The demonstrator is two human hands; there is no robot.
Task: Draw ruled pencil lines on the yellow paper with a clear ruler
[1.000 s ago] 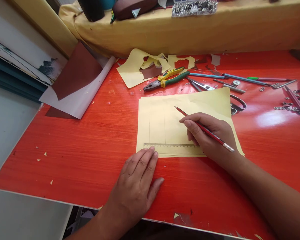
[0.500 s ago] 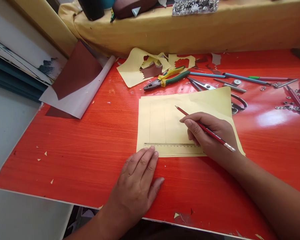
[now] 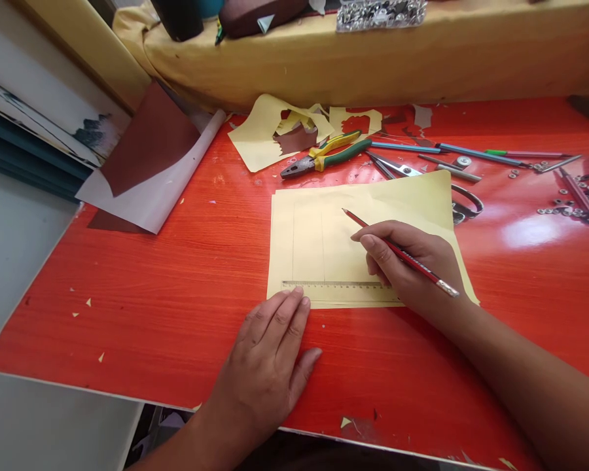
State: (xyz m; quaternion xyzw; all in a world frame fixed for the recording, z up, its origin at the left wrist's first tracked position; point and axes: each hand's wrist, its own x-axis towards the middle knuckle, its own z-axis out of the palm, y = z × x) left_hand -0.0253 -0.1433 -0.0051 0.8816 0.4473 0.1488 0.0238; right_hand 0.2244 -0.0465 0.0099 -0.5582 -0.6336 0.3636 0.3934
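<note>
a pencil poised over ruled yellow paper

head view: hands, pencil and ruler sit as they did a second ago, apart from a slight drift of the view, and no new line has appeared; i read this as a pause in the ruling. the right hand (image 3: 412, 261) is closed on a slim red pencil (image 3: 419, 267), pinched between thumb and fingers, its sharpened tip over the sheet; whether it touches, i cannot tell. the left hand (image 3: 269, 353) grips nothing: it lies flat, fingers close together, thumb apart, fingertips on the left end of the ruler (image 3: 343, 292).

that ruler, see-through and straight-edged, lies along the near edge of the yellow paper (image 3: 397, 203), smooth, stacked sheets on the glossy red wood-grained table (image 3: 201, 294). two faint upright lines (image 3: 293, 242) mark its left half. beyond lie green-and-yellow pliers (image 3: 326, 157), metal scissors (image 3: 405, 169) partly hidden by the paper, and ragged yellow offcuts (image 3: 255, 140). a brown-and-white sheet (image 3: 150, 157) curls at the left.
</note>
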